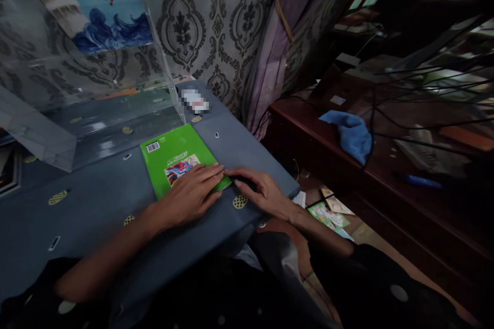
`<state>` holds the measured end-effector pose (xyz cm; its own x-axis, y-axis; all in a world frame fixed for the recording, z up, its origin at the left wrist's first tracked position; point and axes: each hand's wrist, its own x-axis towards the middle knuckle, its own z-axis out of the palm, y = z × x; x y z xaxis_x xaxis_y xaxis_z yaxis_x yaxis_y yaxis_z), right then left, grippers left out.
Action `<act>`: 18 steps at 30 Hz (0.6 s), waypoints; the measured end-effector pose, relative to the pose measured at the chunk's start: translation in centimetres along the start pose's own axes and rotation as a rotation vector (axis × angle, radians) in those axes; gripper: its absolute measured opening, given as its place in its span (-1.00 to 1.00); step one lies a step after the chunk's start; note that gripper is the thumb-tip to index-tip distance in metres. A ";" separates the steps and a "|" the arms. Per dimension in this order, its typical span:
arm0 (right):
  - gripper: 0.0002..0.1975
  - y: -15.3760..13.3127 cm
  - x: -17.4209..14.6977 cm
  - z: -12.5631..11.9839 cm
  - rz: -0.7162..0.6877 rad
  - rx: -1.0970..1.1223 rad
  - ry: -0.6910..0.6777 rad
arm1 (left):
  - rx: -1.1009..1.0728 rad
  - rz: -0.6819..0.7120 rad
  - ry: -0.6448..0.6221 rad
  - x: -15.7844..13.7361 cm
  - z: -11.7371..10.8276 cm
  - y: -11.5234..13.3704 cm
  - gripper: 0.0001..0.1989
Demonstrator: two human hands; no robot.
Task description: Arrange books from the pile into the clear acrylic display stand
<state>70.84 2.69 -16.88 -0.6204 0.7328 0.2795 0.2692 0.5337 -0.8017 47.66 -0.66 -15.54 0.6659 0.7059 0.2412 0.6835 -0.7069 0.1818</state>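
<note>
Tabletop, blue-grey, printed with yellow dotted ovals and small black-and-white marks. Behind it, patterned wallpaper, one mauve curtain with a gold tie, and one picture showing a tower and waves. To the right, a dark red-brown cabinet carries one blue cloth and several black cables, blurred and not countable. Printed papers, at least two, lie on the floor below.

Count on the tabletop: one green book, lying flat near the right-hand edge; one clear stand; one pixelated item, unidentifiable.

Two hands at the book. Left hand: fingers extended, flat on the cover, not gripping. Right hand: fingers bent at the book's right edge; whether they pinch it cannot be told.

Labelling: one barcode on the book; title inverted, not securely legible; one coloured illustration, partly covered.
</note>
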 end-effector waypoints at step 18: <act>-0.74 0.4 -1.4 0.9 -0.079 -0.181 0.062 | 0.142 0.041 -0.061 -4.6 0.0 1.7 -0.51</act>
<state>71.12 1.47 -18.05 -0.6002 0.7071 0.3740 0.3532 0.6537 -0.6693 45.78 -5.09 -16.30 0.7078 0.6812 0.1870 0.6882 -0.7247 0.0349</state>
